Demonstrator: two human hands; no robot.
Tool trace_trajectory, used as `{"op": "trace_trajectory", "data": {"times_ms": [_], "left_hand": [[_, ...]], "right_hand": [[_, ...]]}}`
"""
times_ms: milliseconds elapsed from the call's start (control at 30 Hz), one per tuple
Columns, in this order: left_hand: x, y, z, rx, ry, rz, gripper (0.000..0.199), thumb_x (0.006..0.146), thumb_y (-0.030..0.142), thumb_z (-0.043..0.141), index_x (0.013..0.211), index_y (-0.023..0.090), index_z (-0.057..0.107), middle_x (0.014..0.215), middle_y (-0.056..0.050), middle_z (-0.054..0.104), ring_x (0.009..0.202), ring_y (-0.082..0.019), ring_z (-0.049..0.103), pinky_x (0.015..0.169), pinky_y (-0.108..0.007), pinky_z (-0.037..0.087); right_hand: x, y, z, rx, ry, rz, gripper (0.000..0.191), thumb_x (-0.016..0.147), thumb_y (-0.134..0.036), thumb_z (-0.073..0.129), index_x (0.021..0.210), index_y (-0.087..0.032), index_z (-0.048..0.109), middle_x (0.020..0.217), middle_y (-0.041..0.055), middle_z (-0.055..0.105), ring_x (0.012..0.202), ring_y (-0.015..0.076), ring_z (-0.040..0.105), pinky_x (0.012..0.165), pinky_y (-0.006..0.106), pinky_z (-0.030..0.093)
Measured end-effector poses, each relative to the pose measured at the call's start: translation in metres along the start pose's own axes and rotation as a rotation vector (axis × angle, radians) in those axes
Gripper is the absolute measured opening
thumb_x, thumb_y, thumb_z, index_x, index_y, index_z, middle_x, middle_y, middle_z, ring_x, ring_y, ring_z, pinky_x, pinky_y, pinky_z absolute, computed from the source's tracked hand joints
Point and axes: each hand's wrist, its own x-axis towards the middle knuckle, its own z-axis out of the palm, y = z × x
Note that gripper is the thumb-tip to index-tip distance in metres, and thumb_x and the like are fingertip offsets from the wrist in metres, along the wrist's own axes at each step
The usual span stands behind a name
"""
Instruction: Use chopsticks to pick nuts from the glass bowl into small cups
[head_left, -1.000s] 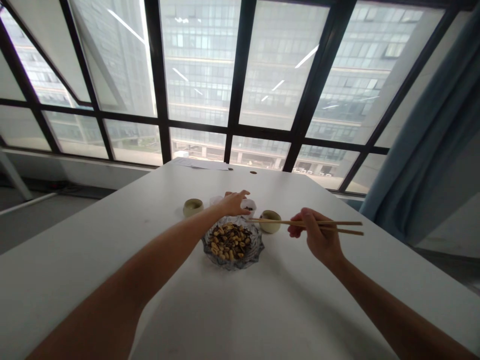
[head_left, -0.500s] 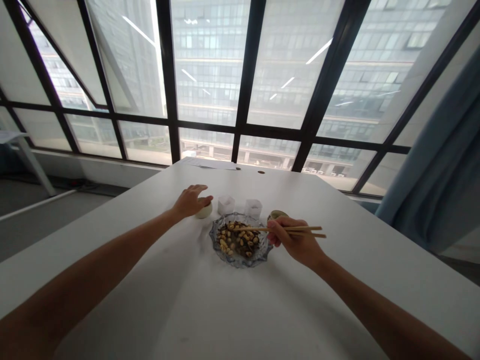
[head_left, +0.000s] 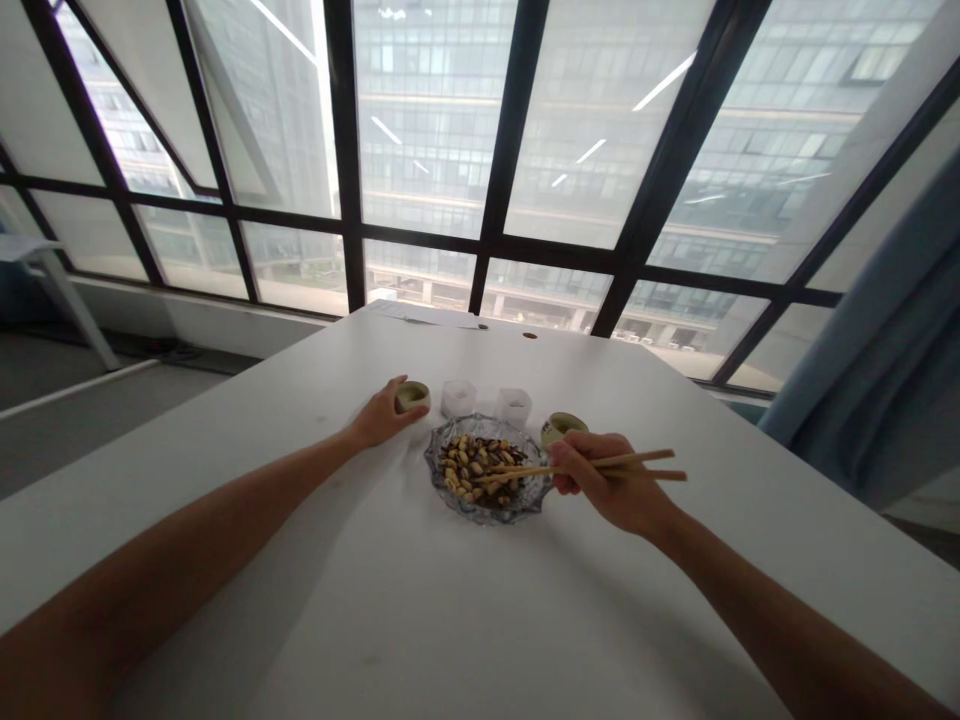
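My left hand [head_left: 384,412] is closed round the side of a small pale green cup [head_left: 412,397], which stands upright on the table. In my right hand [head_left: 600,472] is a pair of wooden chopsticks [head_left: 641,458], their tips down among the nuts. A scalloped clear glass bowl [head_left: 541,497] sits between the hands and holds pistachios [head_left: 466,465] mixed with small dark seeds. Just behind my right fingers is a second small cup [head_left: 559,424], partly covered by them. Whether the chopstick tips grip a nut, I cannot tell.
Two small white hexagonal containers [head_left: 458,397] stand side by side behind the bowl. Sheets of paper [head_left: 427,314] lie at the far end of the white table [head_left: 420,600]. Windows are beyond it, with a blue curtain [head_left: 862,370] at right.
My left hand has gone from over the cup's top to holding its side. The chopstick tips have shifted right and lower in the bowl. The view has moved slightly.
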Motion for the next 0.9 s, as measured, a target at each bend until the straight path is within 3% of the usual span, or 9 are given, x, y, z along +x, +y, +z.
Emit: {"op": "trace_trajectory", "data": {"times_ms": [167, 300, 400, 533, 900], "left_hand": [[0.0, 0.001, 0.0, -0.011, -0.009, -0.001, 0.091, 0.075, 0.064, 0.066, 0.142, 0.008, 0.042, 0.126, -0.021, 0.066, 0.11, -0.031, 0.066, 0.098, -0.045, 0.05], [0.0, 0.0, 0.0, -0.012, -0.009, -0.002, 0.09, 0.075, 0.064, 0.066, 0.142, 0.008, 0.043, 0.125, -0.02, 0.066, 0.11, -0.031, 0.066, 0.098, -0.045, 0.05], [0.0, 0.0, 0.0, -0.013, -0.013, 0.007, 0.088, 0.075, 0.064, 0.066, 0.141, 0.009, 0.043, 0.125, -0.02, 0.066, 0.11, -0.03, 0.065, 0.098, -0.045, 0.05], [0.001, -0.001, 0.0, -0.007, -0.012, 0.02, 0.088, 0.076, 0.064, 0.066, 0.141, 0.009, 0.043, 0.125, -0.02, 0.066, 0.11, -0.03, 0.065, 0.099, -0.044, 0.05], [0.0, -0.001, 0.0, 0.003, 0.003, 0.023, 0.083, 0.076, 0.062, 0.067, 0.139, 0.011, 0.045, 0.122, -0.018, 0.067, 0.107, -0.029, 0.067, 0.096, -0.044, 0.052]], "right_hand": [[0.003, -0.007, -0.007, -0.041, 0.068, -0.005, 0.053, 0.097, -0.059, 0.047, 0.066, -0.019, 0.062, 0.059, 0.0048, 0.065, 0.051, 0.0148, 0.059, 0.047, 0.027, 0.047], [0.003, -0.004, 0.002, -0.204, -0.018, -0.088, 0.051, 0.097, -0.056, 0.05, 0.062, -0.02, 0.061, 0.057, 0.0034, 0.062, 0.052, 0.0136, 0.056, 0.048, 0.027, 0.044], [0.002, -0.004, 0.0, -0.127, -0.09, -0.08, 0.052, 0.098, -0.055, 0.047, 0.062, -0.02, 0.06, 0.056, 0.0031, 0.062, 0.051, 0.0135, 0.057, 0.048, 0.027, 0.045], [0.002, -0.005, -0.009, -0.002, -0.035, 0.0, 0.053, 0.098, -0.057, 0.046, 0.063, -0.019, 0.061, 0.057, 0.005, 0.065, 0.052, 0.0153, 0.061, 0.047, 0.027, 0.048], [0.002, 0.009, 0.006, -0.112, -0.025, -0.071, 0.046, 0.096, -0.052, 0.053, 0.064, -0.021, 0.064, 0.059, 0.0044, 0.067, 0.055, 0.0151, 0.06, 0.052, 0.028, 0.046]]}}
